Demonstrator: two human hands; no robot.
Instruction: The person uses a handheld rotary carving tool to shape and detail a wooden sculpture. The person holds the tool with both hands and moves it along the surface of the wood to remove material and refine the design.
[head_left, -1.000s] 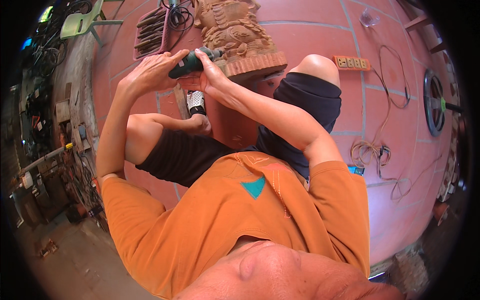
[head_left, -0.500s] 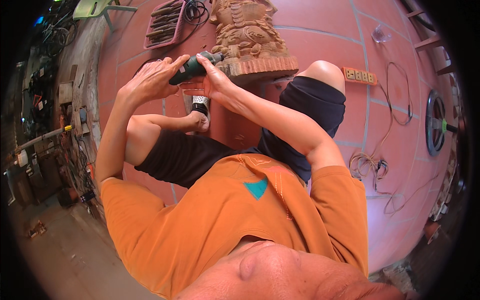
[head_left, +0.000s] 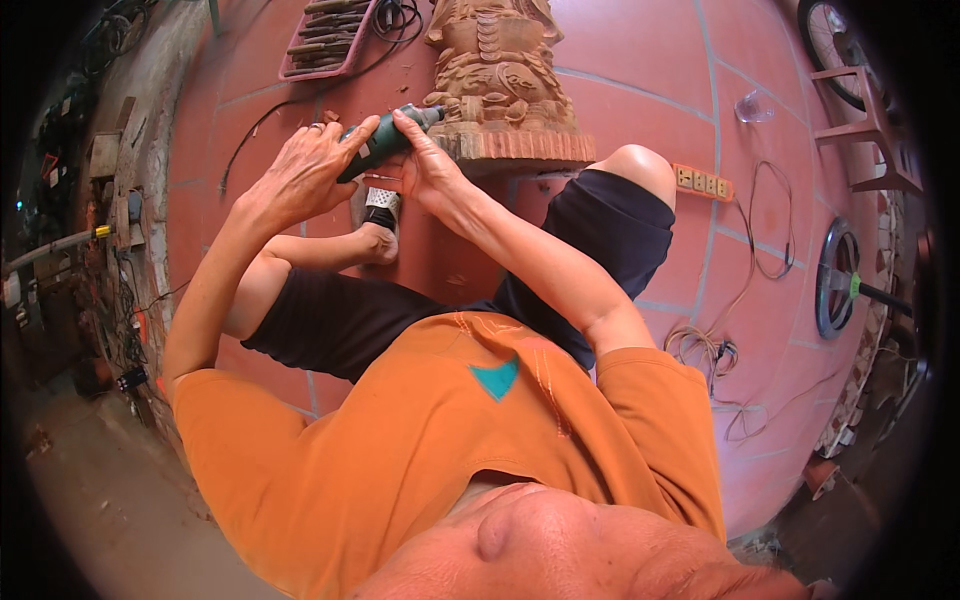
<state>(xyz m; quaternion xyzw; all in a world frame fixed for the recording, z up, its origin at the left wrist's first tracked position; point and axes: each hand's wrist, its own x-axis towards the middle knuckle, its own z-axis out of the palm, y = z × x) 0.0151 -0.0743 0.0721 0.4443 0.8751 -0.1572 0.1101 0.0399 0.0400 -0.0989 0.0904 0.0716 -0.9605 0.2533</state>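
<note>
My left hand is closed over the rear of a dark green rotary tool. Around its front part is my right hand, the thumb lying along the top and the fingers below. The tool's nose points to the right, at the lower left of a carved wooden statue. Whether the tip touches the wood, I cannot make out. The statue shows deep relief carving above a ridged base, which faces me.
A pink basket of carving tools stands at the far left, beside a coiled black cable. To the right are an orange power strip, a tangled cord, a clear plastic cup and a dark wheel.
The whole view has shifted, so the floor things on the right sit further left. Both hands keep their hold on the rotary tool, close to the statue's base.
</note>
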